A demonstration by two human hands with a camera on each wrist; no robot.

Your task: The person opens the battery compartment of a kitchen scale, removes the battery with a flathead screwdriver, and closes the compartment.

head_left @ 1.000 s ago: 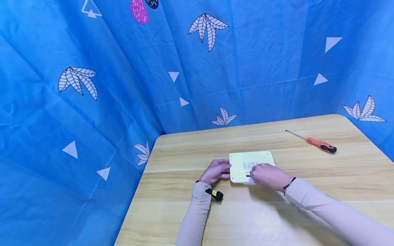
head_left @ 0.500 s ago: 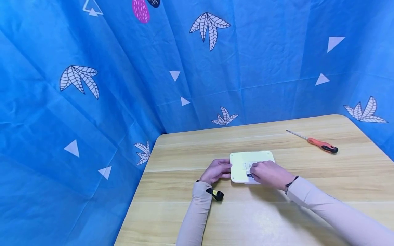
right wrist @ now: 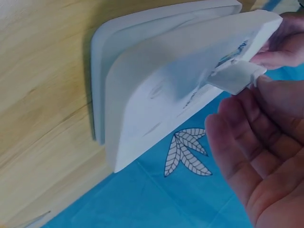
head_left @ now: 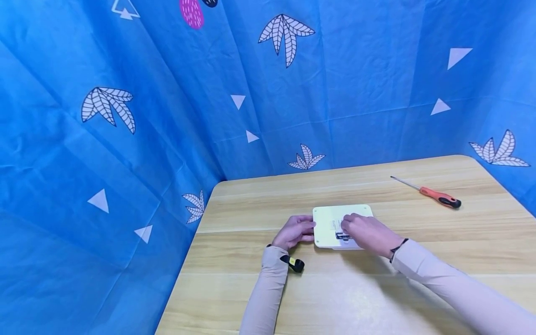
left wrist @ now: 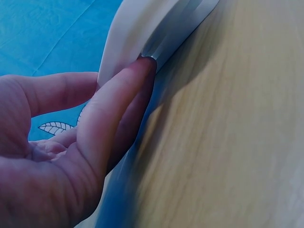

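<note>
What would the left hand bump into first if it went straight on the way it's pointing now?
The white device: the left hand seems to be touching its edge, so there's probably no gap.

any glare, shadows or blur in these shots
Head view: pale glare on the near part of the table, soft shadow below the right sleeve; left wrist view: table grain smeared, dark shadow beside the white device; right wrist view: markings on the device too blurred to read.
</note>
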